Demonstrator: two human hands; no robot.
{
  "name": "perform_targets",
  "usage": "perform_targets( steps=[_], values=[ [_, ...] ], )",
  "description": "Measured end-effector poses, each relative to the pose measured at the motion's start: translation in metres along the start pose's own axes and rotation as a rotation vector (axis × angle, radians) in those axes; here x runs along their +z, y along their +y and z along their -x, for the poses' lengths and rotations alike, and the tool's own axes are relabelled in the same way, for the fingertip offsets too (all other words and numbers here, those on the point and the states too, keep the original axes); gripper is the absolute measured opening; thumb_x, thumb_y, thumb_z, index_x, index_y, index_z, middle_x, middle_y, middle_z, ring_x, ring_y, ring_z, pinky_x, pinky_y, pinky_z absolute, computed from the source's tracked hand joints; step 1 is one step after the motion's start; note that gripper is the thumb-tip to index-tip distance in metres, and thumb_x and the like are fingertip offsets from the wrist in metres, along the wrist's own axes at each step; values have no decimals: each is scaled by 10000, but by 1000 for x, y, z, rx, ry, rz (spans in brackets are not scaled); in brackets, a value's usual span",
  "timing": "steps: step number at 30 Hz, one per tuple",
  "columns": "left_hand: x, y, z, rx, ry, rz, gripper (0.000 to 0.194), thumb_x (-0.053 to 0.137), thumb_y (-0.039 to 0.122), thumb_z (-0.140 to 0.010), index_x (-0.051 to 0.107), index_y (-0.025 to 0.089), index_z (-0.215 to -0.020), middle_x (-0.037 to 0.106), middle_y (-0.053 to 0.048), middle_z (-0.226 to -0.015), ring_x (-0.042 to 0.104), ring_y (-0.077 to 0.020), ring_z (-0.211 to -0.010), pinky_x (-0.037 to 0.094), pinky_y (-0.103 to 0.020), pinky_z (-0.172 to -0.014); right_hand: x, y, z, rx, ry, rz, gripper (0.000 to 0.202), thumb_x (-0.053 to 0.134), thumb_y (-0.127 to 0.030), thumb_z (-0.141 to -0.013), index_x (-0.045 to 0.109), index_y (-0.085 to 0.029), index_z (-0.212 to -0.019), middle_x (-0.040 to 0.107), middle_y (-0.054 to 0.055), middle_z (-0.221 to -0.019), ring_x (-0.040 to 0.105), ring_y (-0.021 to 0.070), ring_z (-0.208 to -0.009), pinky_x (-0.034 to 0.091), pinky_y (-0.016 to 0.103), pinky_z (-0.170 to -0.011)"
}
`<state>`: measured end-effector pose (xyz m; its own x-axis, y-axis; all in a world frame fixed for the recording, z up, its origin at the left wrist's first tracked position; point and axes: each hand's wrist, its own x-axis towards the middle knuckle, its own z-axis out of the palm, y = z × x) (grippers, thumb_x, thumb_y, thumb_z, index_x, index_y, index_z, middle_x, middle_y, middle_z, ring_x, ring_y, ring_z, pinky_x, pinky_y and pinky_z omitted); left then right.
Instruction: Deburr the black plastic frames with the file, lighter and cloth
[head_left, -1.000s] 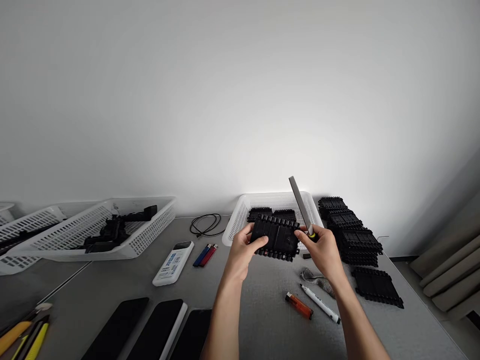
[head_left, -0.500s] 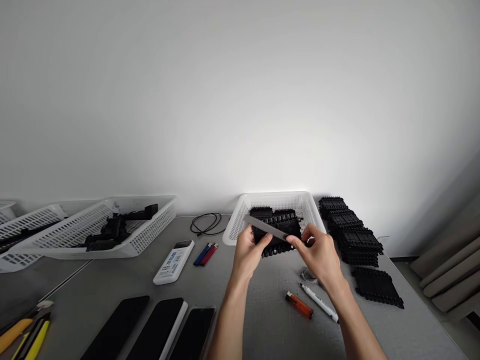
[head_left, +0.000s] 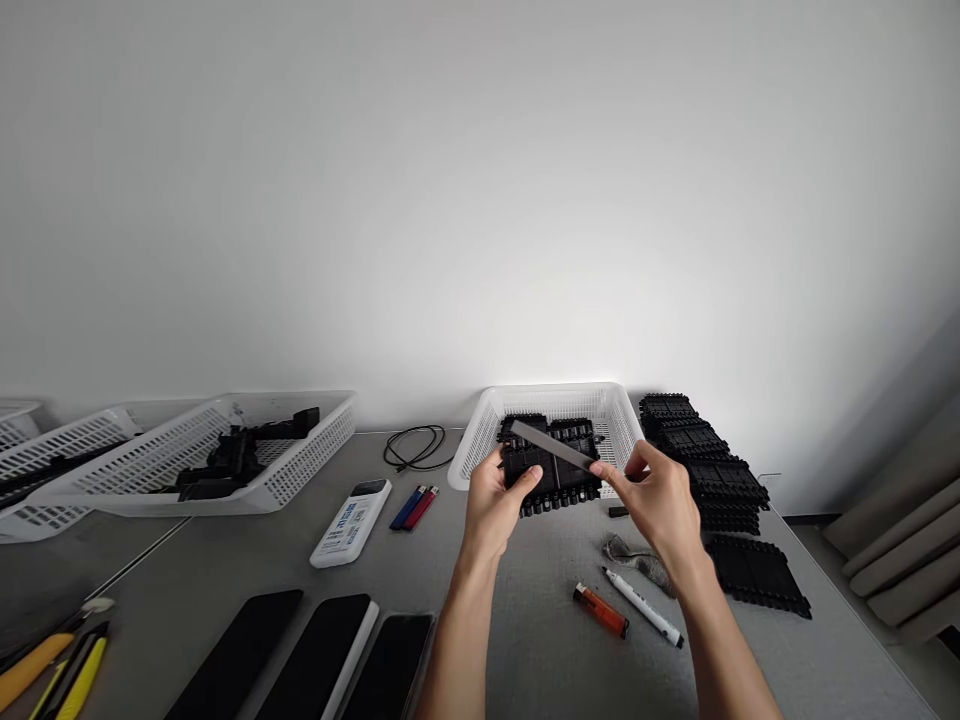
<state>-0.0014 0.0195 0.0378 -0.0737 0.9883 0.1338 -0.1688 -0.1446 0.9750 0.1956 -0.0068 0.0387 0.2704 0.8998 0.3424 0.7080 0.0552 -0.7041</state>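
Observation:
My left hand [head_left: 501,498] grips a black toothed plate [head_left: 566,482] by its left side, thumb on top, in front of the white basket [head_left: 626,430]. Between the thumb and fingers of my right hand [head_left: 651,492] is a flat grey metal strip [head_left: 551,446]. This strip slants across the upper part of the plate, its free end pointing up and left. More black toothed pieces [head_left: 574,428] lie in the basket behind.
Stacked black plates [head_left: 720,482] and a single plate [head_left: 757,575] lie at the right. An orange lighter [head_left: 601,610], a white marker [head_left: 643,606], a grey crumpled item [head_left: 637,560], phones [head_left: 315,655] and a power bank [head_left: 351,523] are nearer. Left stands another basket [head_left: 300,475].
My right hand has moved right with the strip, away from the plate's lower right edge. The plate in my left hand has tilted, showing more of its face.

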Motion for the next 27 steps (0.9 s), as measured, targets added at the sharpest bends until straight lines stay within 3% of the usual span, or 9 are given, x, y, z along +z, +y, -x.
perform_targets(
  steps=[3, 8, 14, 22, 27],
  values=[
    [-3, 1, -1, -13, -4, 7, 455, 838, 323, -628, 667, 144, -1010, 762, -85, -933, 702, -252, -927, 523, -343, -847, -2, 2, 0, 1, 11, -10, 605, 575, -787, -745, 386, -227, -614, 559, -8, -582, 423, 127, -503, 205, 215, -397],
    [-1, 1, 2, -6, 18, -37, 326, 846, 283, -593, 673, 144, -832, 753, -63, -822, 699, -234, -848, 521, -310, -792, 4, -5, 5, -92, -35, -5, 598, 567, -788, -749, 413, -225, -625, 557, -7, -593, 436, 125, -513, 214, 214, -404],
    [-7, 6, 1, -8, 8, 31, 447, 860, 313, -600, 679, 146, -973, 766, -72, -885, 708, -242, -886, 532, -331, -826, -6, 10, -4, -8, 25, -27, 618, 593, -793, -724, 388, -222, -603, 548, -3, -577, 397, 117, -497, 193, 208, -388],
    [-4, 7, 3, 4, -13, 9, 385, 859, 323, -608, 686, 155, -908, 765, -78, -889, 707, -262, -938, 528, -346, -863, 0, -1, 2, -58, -29, -38, 593, 606, -771, -734, 413, -225, -610, 555, -10, -569, 415, 118, -485, 199, 211, -383],
    [-9, 8, 1, -9, 28, 39, 438, 880, 321, -565, 687, 145, -916, 767, -73, -859, 713, -257, -882, 540, -356, -841, -10, 15, -6, 5, 57, -46, 608, 615, -774, -723, 392, -223, -592, 515, -12, -533, 380, 112, -473, 179, 209, -378]
  ],
)
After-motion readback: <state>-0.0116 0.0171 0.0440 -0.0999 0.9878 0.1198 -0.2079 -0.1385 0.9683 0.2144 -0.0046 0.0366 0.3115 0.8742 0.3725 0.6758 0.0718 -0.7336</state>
